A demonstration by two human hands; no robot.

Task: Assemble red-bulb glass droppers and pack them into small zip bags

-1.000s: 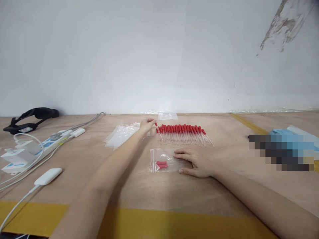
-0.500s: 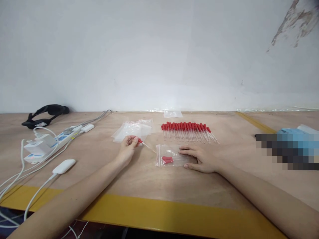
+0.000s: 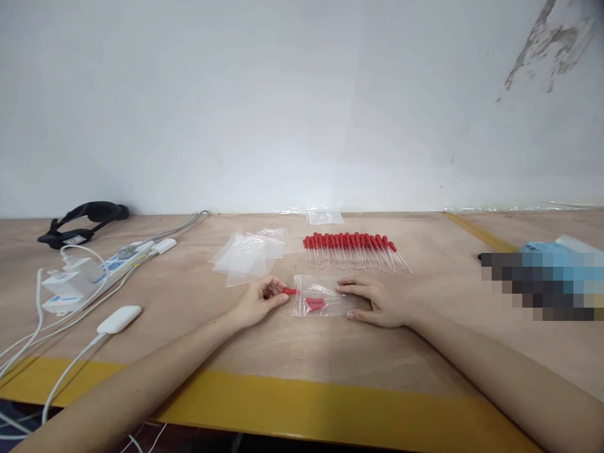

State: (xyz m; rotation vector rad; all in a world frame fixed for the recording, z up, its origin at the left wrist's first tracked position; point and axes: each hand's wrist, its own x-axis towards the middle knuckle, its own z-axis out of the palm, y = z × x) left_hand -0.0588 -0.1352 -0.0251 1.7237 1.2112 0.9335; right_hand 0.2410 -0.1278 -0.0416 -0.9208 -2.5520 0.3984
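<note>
My left hand pinches the red bulb of a glass dropper, whose tip lies inside the open left mouth of a small clear zip bag on the wooden table. Two red-capped droppers lie inside that bag. My right hand rests flat on the bag's right part, fingers stretched out, holding it down. Behind the bag, a row of several red-capped droppers lies side by side.
A stack of empty clear bags lies left of the row; another small bag sits by the wall. At the left are a power strip with chargers, white cables, a white adapter and a black strap. A blue object lies at the right.
My left hand took a dropper from the row's left end, carried it down and left, then moved right and slid it into the bag's mouth. My right hand stayed on the bag.
</note>
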